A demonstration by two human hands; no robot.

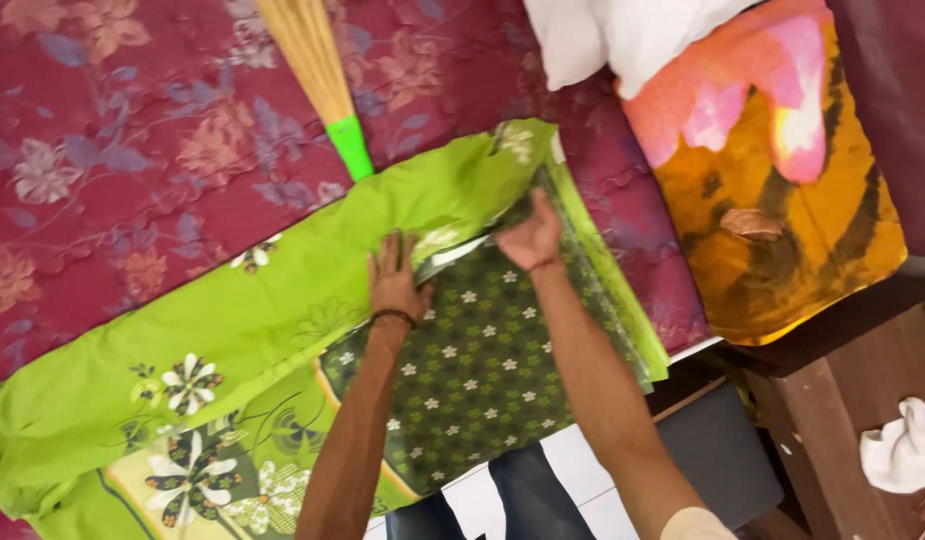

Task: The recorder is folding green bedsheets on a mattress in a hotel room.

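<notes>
Head view: green floral sheet [233, 320] spread on maroon floral bed [103, 160], running from 7 o'clock up to 1 o'clock. Left hand [395, 280] lies flat on it at centre, fingers spread, gripping nothing. Right hand [533, 238] just to its 2 o'clock, fingers closed pinching the sheet's folded edge, dark green dotted panel [473, 370] below both. Broom [318, 70] with green collar at 11 o'clock, touching the sheet. Orange-pink pillow [783, 200] at 3 o'clock, white cloth [903, 450] at 4.
</notes>
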